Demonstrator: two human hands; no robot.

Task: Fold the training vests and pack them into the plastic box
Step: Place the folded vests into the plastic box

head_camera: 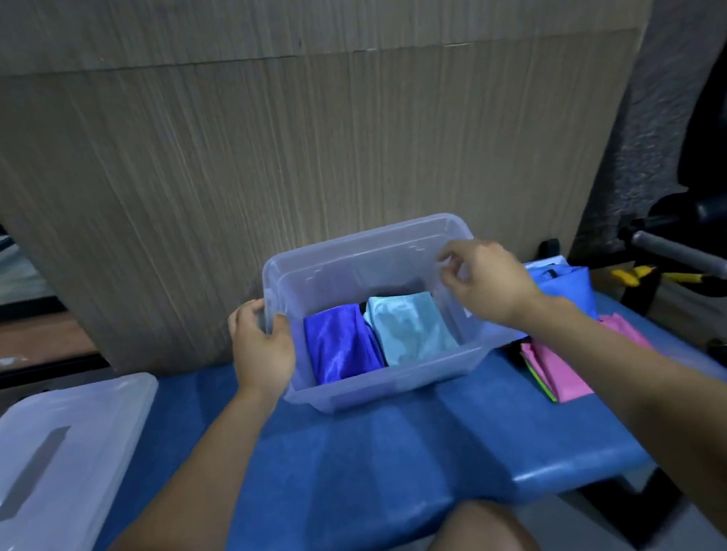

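A clear plastic box (390,388) stands on the blue bench, straight ahead. Inside lie a folded royal-blue vest (342,348) on the left and a folded light-blue vest (411,333) on the right, side by side. My left hand (260,347) grips the box's left rim, thumb inside the wall. My right hand (486,281) hovers at the right rim with fingers curled; whether it holds the rim is unclear. A folded pink vest (561,367) with a green edge lies on the bench right of the box, under my right forearm.
The box's clear lid (56,465) lies at the bench's left end. Blue fabric (562,287) sits behind my right wrist. A tall wood-grain panel (296,148) rises close behind the box. Black equipment and a yellow-handled tool (646,277) stand at the right. My knee (476,540) is below.
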